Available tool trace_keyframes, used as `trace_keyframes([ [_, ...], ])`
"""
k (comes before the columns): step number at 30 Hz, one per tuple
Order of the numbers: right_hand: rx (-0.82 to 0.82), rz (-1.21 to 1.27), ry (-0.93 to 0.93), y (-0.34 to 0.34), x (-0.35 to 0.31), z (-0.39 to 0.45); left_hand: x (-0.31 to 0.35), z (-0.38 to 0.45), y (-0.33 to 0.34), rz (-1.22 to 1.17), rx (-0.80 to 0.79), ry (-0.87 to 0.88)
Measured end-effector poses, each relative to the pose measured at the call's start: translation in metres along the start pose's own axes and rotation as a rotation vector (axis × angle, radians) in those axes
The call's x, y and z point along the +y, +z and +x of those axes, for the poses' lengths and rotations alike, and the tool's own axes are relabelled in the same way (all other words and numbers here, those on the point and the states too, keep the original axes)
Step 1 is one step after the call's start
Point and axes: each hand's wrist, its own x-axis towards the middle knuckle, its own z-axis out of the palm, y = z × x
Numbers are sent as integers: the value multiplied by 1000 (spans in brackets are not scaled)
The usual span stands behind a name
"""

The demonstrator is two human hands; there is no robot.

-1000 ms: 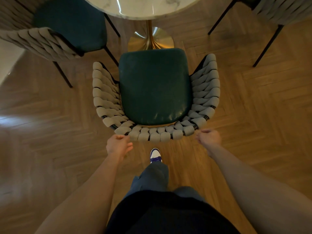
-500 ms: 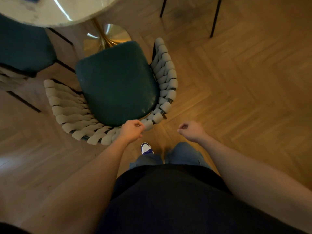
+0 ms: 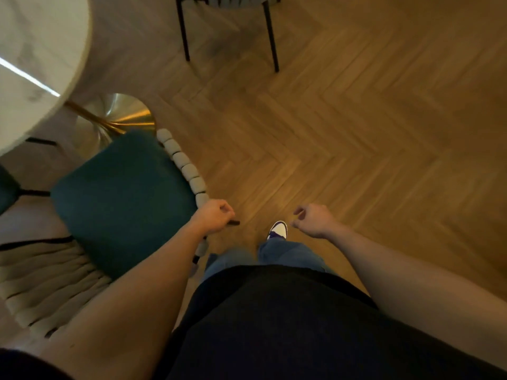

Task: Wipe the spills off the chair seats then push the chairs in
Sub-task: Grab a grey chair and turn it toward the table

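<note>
Chair [image 3: 120, 198]: green seat, woven grey arm; placed left of and beneath the left hand [image 3: 215, 216], whose curled fingers [image 3: 229, 212] are laid on the arm, grip unclear, presumably for steering. Right hand [image 3: 312, 220]: loosely curled, nothing held, kept clear. Table [image 3: 35, 58]: beyond the chair.

One head-worn camera looks steeply down from close above, over the person's torso, at the floor [image 3: 356, 133] and chair [image 3: 120, 198].
</note>
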Motion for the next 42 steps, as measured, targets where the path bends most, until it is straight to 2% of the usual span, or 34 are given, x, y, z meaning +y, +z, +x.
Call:
trace_keyframes([
  [10,13,64,2,-140,-7,84,112,107,-67,147,72,16],
  [28,29,48,-1,-395,-143,268,276,317,-264,124,-17,50],
  [34,40,34,-48,-487,-175,340,341,384,-332,122,40,31],
  [42,-37,-105,-141,-607,-227,443,418,466,-405,104,154,-31],
])
